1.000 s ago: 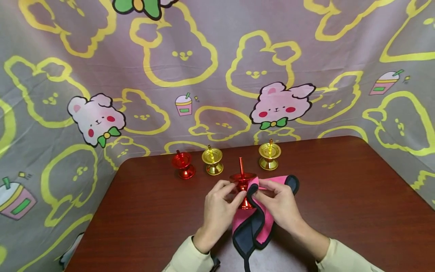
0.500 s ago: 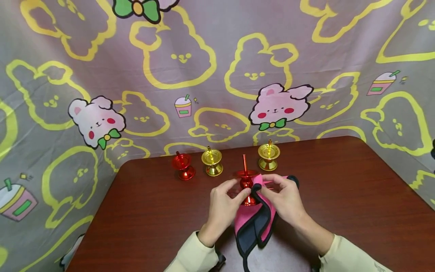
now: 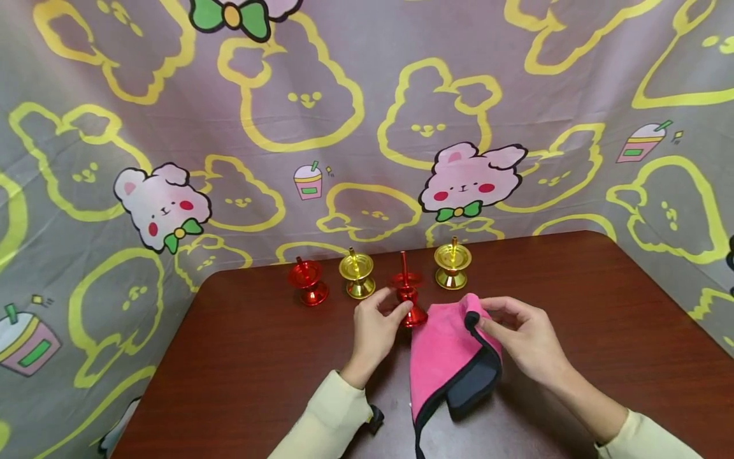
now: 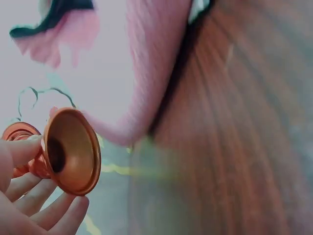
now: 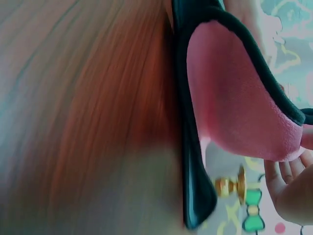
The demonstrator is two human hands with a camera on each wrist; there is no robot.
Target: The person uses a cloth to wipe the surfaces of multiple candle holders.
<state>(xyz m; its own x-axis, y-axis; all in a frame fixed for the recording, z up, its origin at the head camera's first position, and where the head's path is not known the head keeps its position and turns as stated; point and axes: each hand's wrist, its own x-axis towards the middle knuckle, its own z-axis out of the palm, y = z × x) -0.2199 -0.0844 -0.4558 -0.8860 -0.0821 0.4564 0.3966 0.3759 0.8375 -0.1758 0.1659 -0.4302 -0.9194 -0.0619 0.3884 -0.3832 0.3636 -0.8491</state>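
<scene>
Plainly, the left hand (image 3: pixel 375 333) grips a red candlestick (image 3: pixel 415 316), the right hand (image 3: pixel 530 341) pink cloth (image 3: pixel 444 344).

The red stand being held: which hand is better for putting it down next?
Probably the left hand: its grip is on the red stand. The right hand pinches the pink cloth, apart from the stand, so it looks busy.

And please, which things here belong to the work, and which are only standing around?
In the work:
shiny red stand, in left hand
pink cloth, in right hand

Apparently idle, untouched:
other red stand, back left
gold stand beside it
second gold stand, farther right
</scene>
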